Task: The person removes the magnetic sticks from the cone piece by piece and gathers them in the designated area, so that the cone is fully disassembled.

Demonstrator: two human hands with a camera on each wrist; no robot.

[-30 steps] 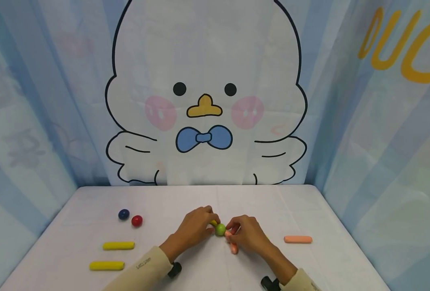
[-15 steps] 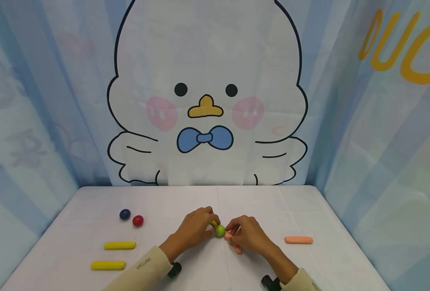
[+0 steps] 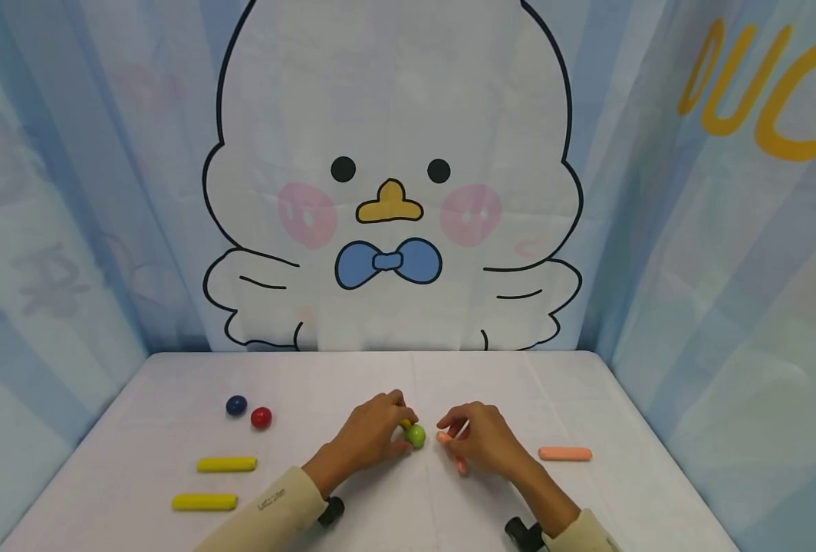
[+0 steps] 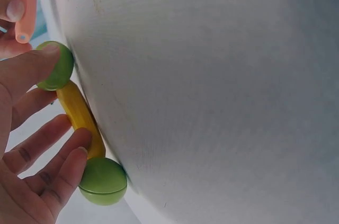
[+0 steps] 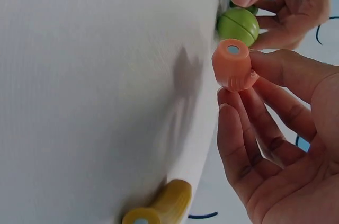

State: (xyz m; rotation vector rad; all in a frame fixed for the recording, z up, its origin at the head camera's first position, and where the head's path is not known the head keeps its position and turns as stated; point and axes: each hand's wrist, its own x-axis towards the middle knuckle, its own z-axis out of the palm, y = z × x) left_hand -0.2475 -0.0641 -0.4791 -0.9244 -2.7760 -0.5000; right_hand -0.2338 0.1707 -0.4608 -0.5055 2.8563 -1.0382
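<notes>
My left hand (image 3: 373,425) grips a joined piece: a yellow curved stick (image 4: 80,115) with a green ball at each end. The thumb presses on the upper green ball (image 4: 63,68), and other fingertips touch the stick near the lower green ball (image 4: 103,181). In the head view only one green ball (image 3: 416,437) shows clearly, at my left fingertips. My right hand (image 3: 487,441) pinches a curved orange magnetic stick (image 5: 233,68) between thumb and fingers. A metal disc shows in the stick's end. A small gap separates this stick from the green ball.
Left on the white table (image 3: 339,376) lie a blue ball (image 3: 236,405), a red ball (image 3: 261,418) and two straight yellow sticks, one farther (image 3: 227,464), one nearer (image 3: 204,502). An orange stick (image 3: 564,454) lies right. Another yellow stick (image 5: 172,203) lies near my right hand.
My right hand has drawn back to the right with the orange stick, away from the green ball it was against. My left hand stays nearly in place, its ball shifted slightly left.
</notes>
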